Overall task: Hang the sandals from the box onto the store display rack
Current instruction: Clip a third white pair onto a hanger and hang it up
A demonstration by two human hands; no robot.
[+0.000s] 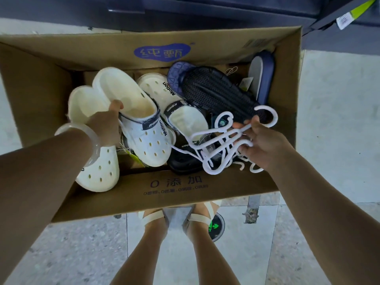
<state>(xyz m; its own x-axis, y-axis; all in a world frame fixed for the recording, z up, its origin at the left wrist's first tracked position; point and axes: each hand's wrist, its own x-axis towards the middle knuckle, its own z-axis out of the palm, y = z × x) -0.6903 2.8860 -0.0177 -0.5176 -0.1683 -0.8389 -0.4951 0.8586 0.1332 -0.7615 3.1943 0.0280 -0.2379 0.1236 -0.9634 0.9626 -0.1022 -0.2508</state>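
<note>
An open cardboard box (pixel 144 194) stands on a pale tiled floor (pixel 339 120), seen from above, with the person's two sandalled feet just at its near side. Inside lies a jumble of sandals. At the left, a pair of white clogs (pixel 141 128) with small holes in the toes (the word "Motion" is printed on the strap) sits partly raised above the rest. The left hand (pixel 107 125), a pale bangle (pixel 86 138) on its wrist, grips this pair where the two clogs meet, the thumb hooked over the rim of the right-hand one.

Further right, a third white clog (pixel 174 99) lies in the middle of the box, and beyond it a black slide (pixel 216 93) rests sole-up over a navy one. A navy and grey slide (pixel 262 77) stands on edge against the far right wall. A black clog (pixel 185 159) lies by the near wall.

The right hand (pixel 261 140) holds a bunch of white plastic hangers (pixel 222 140) over the near right part of the box, its fingers curled round their hooks. The hangers fan out to the left, over the black clog.

Dark blue fixtures (pixel 205 13) run along the far side of the box.
</note>
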